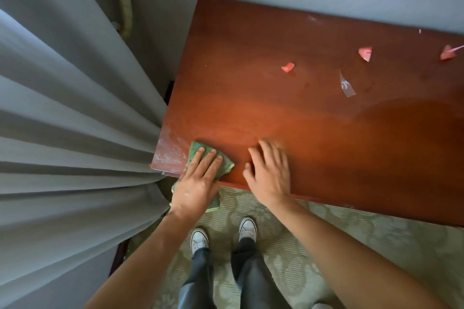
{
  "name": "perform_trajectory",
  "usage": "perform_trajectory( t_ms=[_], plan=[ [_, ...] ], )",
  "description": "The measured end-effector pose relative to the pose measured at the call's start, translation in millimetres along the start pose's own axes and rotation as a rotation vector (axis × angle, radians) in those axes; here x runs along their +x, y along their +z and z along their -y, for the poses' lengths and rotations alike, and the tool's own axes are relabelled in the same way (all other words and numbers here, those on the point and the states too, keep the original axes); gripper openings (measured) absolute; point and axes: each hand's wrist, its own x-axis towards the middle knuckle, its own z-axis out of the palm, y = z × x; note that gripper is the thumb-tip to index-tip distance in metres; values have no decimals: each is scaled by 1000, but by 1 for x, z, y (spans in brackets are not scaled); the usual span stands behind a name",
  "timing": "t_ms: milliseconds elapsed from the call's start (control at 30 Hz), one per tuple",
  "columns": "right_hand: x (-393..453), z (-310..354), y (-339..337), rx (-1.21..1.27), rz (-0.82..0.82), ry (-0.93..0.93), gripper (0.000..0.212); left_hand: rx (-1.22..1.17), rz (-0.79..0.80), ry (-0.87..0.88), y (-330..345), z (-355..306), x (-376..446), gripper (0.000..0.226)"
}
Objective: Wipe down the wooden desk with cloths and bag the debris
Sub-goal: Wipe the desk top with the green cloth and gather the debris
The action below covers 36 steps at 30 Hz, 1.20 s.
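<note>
Wiping looks barely begun, judging from the head view. One green cloth lies at the near left corner of the wooden desk, pressed flat under the open left hand, part of it hanging over the edge. The right hand rests open and empty on the wood just beside it. White smears mark that corner. Debris is unbagged: three pink scraps and one clear plastic sliver lie toward the far right. No bag shows.
</note>
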Motion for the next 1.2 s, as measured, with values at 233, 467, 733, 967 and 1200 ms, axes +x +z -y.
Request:
perform_trajectory(
  t_ms=[233,467,733,967,1200],
  plan=[
    [1,21,22,-91,-11,107,47,51,-91,39,-7,22,-3,58],
    [1,22,25,-131,-6,119,48,33,29,194,-4,15,-2,71],
    [1,24,28,-142,-34,129,50,45,-73,-90,-33,74,-39,75],
    [0,24,29,-138,-67,120,49,52,43,189,-25,53,-29,75],
    [0,25,29,-147,-63,118,48,43,-30,-70,-47,102,-27,72]
  ],
)
